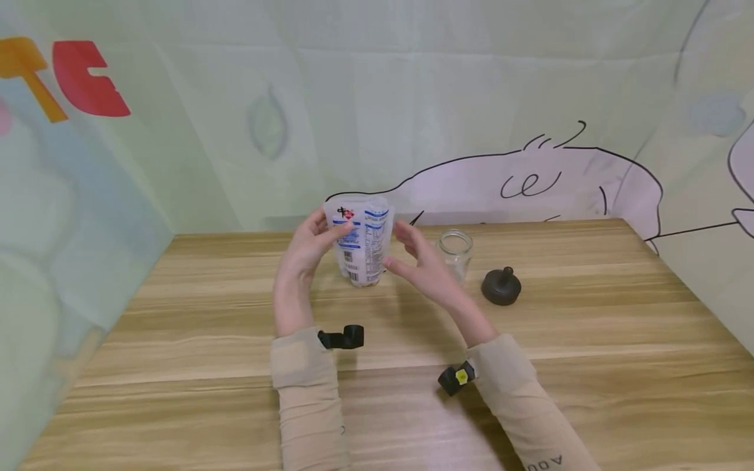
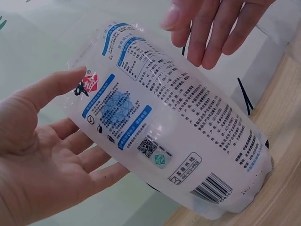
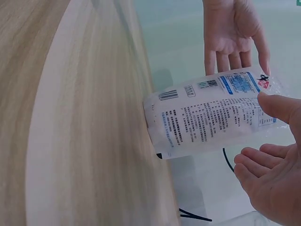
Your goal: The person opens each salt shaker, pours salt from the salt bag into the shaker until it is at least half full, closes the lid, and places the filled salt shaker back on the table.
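Observation:
A white plastic salt bag [image 1: 371,245] with blue and black print stands upright, its bottom at the tabletop near the back edge. My left hand [image 1: 306,248] pinches its upper left side, the thumb [image 2: 63,87] on the printed front and the fingers behind. On the opposite side, my right hand [image 1: 429,267] is spread loosely, its thumb [image 3: 277,106] close to the bag's right edge; whether it touches cannot be told. An open glass jar [image 1: 456,245] stands just beyond the right hand. To the jar's right lies a dark round lid [image 1: 501,286] with a knob.
The wood-grain table [image 1: 194,366] runs under both forearms. A printed cloth backdrop [image 1: 365,118] rises along its back edge and continues at the sides. Black camera mounts [image 1: 352,336] sit at both wrists.

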`<control>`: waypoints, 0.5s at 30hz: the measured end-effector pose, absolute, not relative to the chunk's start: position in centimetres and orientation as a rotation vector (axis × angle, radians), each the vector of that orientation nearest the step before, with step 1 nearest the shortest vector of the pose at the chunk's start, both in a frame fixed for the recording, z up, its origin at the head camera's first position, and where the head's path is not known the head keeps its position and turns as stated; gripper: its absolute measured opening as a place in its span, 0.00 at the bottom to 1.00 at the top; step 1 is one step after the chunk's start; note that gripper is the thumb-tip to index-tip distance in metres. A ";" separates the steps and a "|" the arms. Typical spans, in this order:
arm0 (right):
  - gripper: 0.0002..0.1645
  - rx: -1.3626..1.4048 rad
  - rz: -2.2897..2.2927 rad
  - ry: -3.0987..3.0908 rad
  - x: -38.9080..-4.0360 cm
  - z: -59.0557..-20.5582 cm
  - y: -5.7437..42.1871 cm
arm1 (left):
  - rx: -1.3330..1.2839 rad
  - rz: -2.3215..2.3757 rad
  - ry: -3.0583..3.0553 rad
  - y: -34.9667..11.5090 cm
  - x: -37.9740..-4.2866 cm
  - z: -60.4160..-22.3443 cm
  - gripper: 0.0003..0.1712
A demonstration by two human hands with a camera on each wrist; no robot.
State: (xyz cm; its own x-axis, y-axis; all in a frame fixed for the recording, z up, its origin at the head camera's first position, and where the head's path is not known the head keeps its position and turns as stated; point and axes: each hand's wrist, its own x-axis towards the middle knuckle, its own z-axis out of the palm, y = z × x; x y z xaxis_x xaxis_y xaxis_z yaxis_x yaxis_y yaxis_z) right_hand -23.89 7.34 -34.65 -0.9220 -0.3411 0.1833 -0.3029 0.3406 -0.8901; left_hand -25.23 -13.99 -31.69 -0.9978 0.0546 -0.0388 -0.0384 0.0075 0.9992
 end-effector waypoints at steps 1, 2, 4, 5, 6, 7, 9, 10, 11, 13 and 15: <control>0.43 -0.610 -1.680 2.540 -23.9 -34.8 7.3 | 0.021 2.169 2.181 -14.0 -25.2 -31.7 0.33; 0.43 -0.613 -1.683 2.535 -24.0 -34.9 7.2 | 0.020 2.167 2.179 -14.0 -25.2 -31.8 0.34; 0.43 -0.606 -1.692 2.524 -24.2 -35.1 7.1 | 0.019 2.166 2.177 -14.0 -25.2 -31.8 0.34; 0.42 -0.601 -1.697 2.517 -24.2 -35.2 7.1 | 0.018 2.167 2.174 -14.1 -25.2 -31.9 0.34; 0.42 -0.598 -1.697 2.513 -24.3 -35.3 7.0 | 0.018 2.166 2.175 -14.1 -25.3 -31.9 0.33; 0.42 -0.595 -1.698 2.511 -24.3 -35.4 7.0 | 0.019 2.164 2.175 -14.0 -25.3 -31.9 0.33; 0.41 -0.581 -1.705 2.497 -24.1 -35.1 6.9 | 0.013 2.163 2.174 -13.9 -25.3 -32.0 0.33; 0.41 -0.575 -1.711 2.492 -24.2 -35.1 6.8 | 0.011 2.161 2.175 -13.9 -25.3 -32.0 0.32; 0.41 -0.569 -1.714 2.488 -24.2 -35.2 6.7 | 0.008 2.159 2.178 -13.9 -25.4 -32.0 0.32; 0.41 -0.557 -1.727 2.475 -24.3 -35.3 6.6 | -0.001 2.160 2.178 -13.9 -25.3 -32.0 0.32; 0.41 -0.549 -1.735 2.458 -24.4 -35.6 6.5 | -0.004 2.160 2.181 -13.9 -25.3 -32.0 0.32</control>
